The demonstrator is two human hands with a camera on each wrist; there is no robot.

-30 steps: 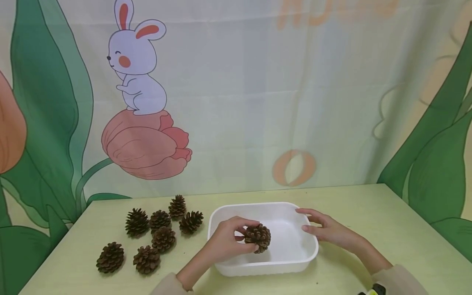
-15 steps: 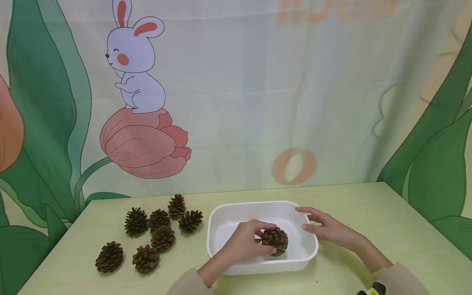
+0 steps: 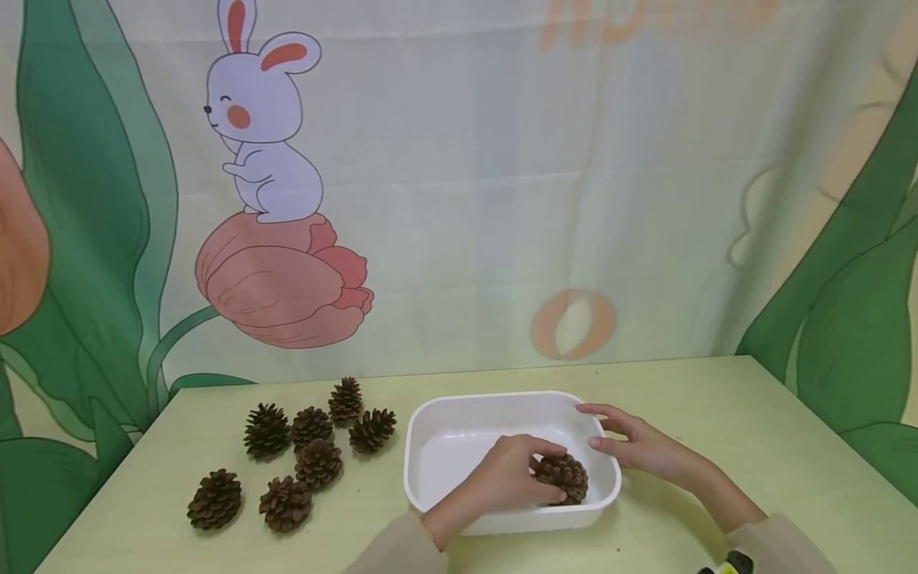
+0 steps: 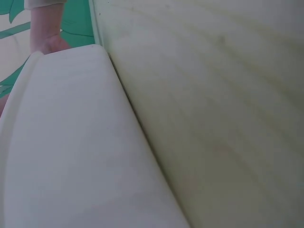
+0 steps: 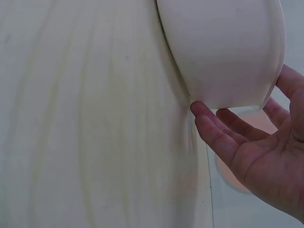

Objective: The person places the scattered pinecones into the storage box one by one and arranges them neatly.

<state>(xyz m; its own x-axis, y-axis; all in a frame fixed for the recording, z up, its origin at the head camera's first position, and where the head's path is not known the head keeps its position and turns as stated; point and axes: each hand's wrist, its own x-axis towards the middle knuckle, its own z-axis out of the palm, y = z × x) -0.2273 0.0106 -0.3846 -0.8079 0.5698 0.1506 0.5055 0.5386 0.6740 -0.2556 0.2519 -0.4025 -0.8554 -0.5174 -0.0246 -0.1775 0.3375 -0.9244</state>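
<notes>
My left hand (image 3: pixel 505 478) reaches over the near rim into a white plastic basin (image 3: pixel 459 406). Its thumb and fingers hold a brown pine cone (image 3: pixel 565 478), low in the right part of the basin. At the basin's right end is my right hand (image 3: pixel 649 450), thumb and forefinger over the rim. The right wrist view shows more of that hand's fingers (image 5: pixel 216 135) against the basin's outer wall (image 5: pixel 223 57). In the left wrist view the near outer wall (image 4: pixel 80 142) fills the left side, and the held cone is out of sight.
Several pine cones (image 3: pixel 319 464) lie loosely grouped on the pale green table (image 3: pixel 387 550), left of the basin. One (image 3: pixel 215 500) sits farthest left. Behind the table hangs a printed curtain (image 3: pixel 459 199) with a rabbit and flowers.
My left hand has carried the pine cone rightward and lower within the basin, from about its middle to near its right end. The right hand has stayed at the rim.
</notes>
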